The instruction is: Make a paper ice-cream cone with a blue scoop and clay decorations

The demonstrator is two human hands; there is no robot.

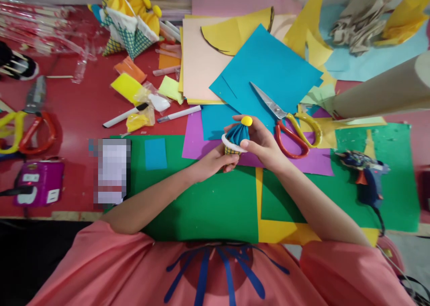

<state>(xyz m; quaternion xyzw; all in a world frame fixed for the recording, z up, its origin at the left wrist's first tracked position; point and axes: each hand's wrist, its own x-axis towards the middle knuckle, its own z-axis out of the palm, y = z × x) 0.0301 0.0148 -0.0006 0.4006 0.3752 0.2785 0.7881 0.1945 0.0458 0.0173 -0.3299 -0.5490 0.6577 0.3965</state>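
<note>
Paper, plastic, metal and cloth surfaces about a smooth red worktop point(75, 113).
The pleated top point(237, 135) of the small cone looks like matt paper, below a smooth yellow ball point(247, 121) and above a smooth white rim point(231, 145). The green sheet point(201, 198) and blue sheet point(268, 68) are flat, matt paper; the crumpled brown paper point(360, 21) is rough. Scissors blades point(270, 105) are shiny metal, their handles point(279, 136) smooth plastic. Glossy clear film point(36, 26) contrasts with the matt cloth shirt point(127, 270).

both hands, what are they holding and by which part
A blue-topped craft piece: the left hand holds its checked base; the right hand holds it at the white rim.
</note>
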